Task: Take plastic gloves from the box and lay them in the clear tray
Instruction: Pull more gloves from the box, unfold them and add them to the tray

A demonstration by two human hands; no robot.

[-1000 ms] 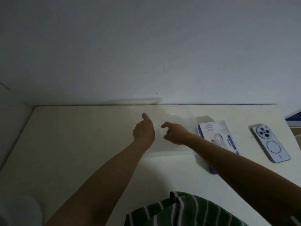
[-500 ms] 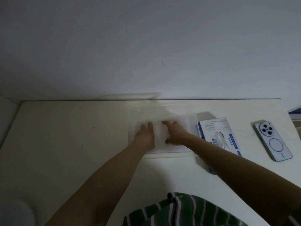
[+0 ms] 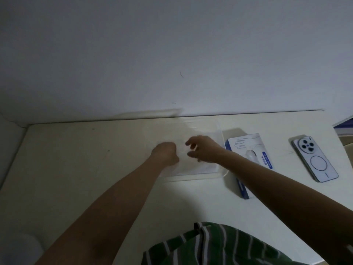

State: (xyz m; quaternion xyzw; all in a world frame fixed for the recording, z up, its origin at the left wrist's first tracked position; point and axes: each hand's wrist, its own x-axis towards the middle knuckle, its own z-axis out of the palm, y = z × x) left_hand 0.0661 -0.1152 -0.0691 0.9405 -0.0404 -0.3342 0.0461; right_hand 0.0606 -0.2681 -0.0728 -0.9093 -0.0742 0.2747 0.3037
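2 hands over clear rectangular plastic tray [image 3: 220,134].
Left hand [image 3: 165,154] fingers curled under, grip unclear; right hand [image 3: 205,151] fingers loosely curled, apart. Pale plastic gloves [image 3: 193,167] lie in tray; white-and-blue cardboard box [image 3: 246,143] just right.

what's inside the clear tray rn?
The left hand and right hand are over the clear tray. Faint translucent film, likely gloves, lies near its front wall. The hands cover the middle, so glove count and any grip can't be told.
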